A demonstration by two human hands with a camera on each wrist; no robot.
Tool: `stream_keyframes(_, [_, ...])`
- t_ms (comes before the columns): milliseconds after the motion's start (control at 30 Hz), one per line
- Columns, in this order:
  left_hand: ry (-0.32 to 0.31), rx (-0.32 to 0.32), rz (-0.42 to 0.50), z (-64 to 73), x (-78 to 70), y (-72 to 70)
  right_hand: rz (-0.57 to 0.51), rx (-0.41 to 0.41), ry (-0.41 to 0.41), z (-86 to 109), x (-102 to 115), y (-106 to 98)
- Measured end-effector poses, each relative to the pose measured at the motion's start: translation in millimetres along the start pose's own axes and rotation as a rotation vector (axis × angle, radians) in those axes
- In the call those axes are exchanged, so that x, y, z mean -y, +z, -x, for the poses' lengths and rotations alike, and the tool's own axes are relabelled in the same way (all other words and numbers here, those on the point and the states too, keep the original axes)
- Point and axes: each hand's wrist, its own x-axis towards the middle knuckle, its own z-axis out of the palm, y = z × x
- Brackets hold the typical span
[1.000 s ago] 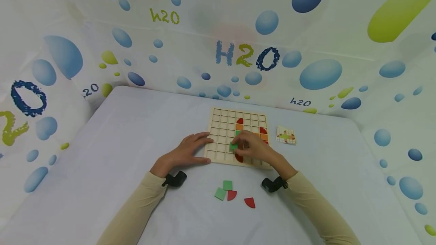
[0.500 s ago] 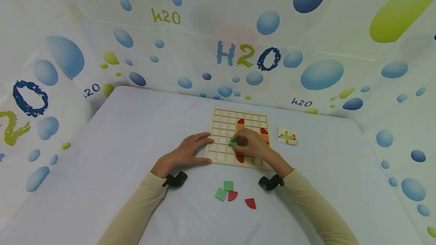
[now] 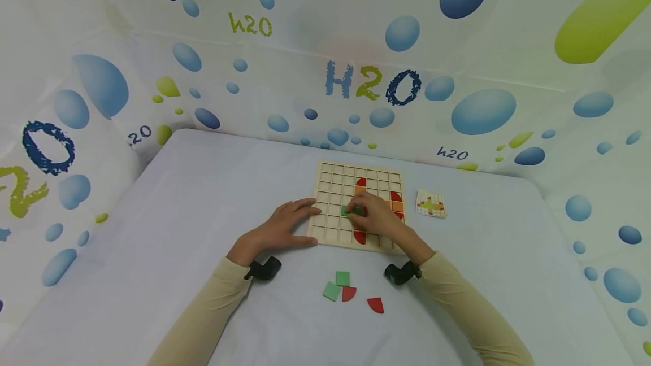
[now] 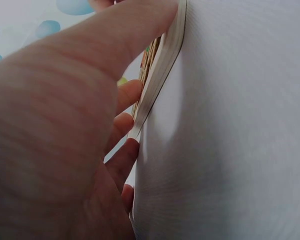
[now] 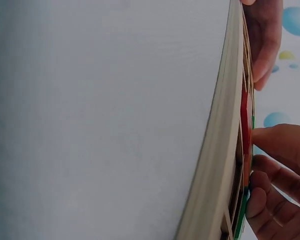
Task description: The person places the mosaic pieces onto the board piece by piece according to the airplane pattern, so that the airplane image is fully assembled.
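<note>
My right hand [image 3: 377, 216] pinches a green square tile [image 3: 344, 210] low over the middle of a wooden grid board [image 3: 330, 230]. Part of that tile is hidden by the fingers. Beneath and around this hand, red quarter-circle pieces [image 3: 360, 237] and orange squares [image 3: 397, 206] sit in the cells. My left hand [image 3: 282, 225] is spread at the board's left side, thumb at the near corner and fingertips on the edge. The left wrist view shows those fingers along the board's side [image 4: 162, 75]. In the right wrist view, the right fingertips [image 5: 257, 200] are right at the board's top face.
A small pattern card [image 3: 430, 204] lies to the right of the board. Nearer the body, two loose green squares [image 3: 331, 291] and two red quarter-circles [image 3: 376, 305] lie on the white cloth [image 3: 229, 162]. A printed curtain [image 3: 305, 33] rises behind the table.
The right hand has shifted the green tile a little away from the body and leftward, down to the grid. The left hand keeps its place at the board's edge.
</note>
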Motion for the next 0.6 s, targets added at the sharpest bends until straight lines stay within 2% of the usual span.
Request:
stream_keyframes(200, [0.004,-0.003,-0.003,-0.7,-1.0,0.3,-0.005,-0.010,-0.021,1.6,-0.1,-0.6])
stream_keyframes(600, [-0.002,0.001,0.001,-1.2,-2.8,-0.1,-0.084,0.027,0.020,10.7,4.3,-4.1])
